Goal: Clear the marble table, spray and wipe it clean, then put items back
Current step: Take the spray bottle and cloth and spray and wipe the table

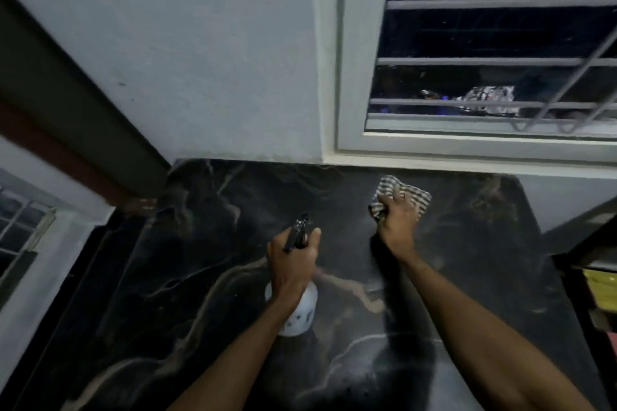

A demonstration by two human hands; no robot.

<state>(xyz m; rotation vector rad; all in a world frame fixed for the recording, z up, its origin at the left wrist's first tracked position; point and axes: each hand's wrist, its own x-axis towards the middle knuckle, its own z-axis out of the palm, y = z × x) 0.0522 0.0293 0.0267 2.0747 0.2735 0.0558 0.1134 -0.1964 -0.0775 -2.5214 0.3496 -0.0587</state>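
The black marble table (pixel 173 277) with pale veins fills the lower half of the view. My left hand (pixel 291 264) grips a white spray bottle (pixel 302 310) by its neck, its black trigger head (pixel 298 233) pointing away over the table's middle. My right hand (pixel 397 220) presses a black-and-white striped cloth (pixel 394 188) flat on the marble near the far edge, under the window. The cloth is partly hidden by my fingers.
A pale wall (pixel 200 60) and a barred window (pixel 494 53) rise right behind the table. A dark shelf with a yellow item (pixel 599 287) stands at the right edge. Another window (pixel 20 227) lies at far left.
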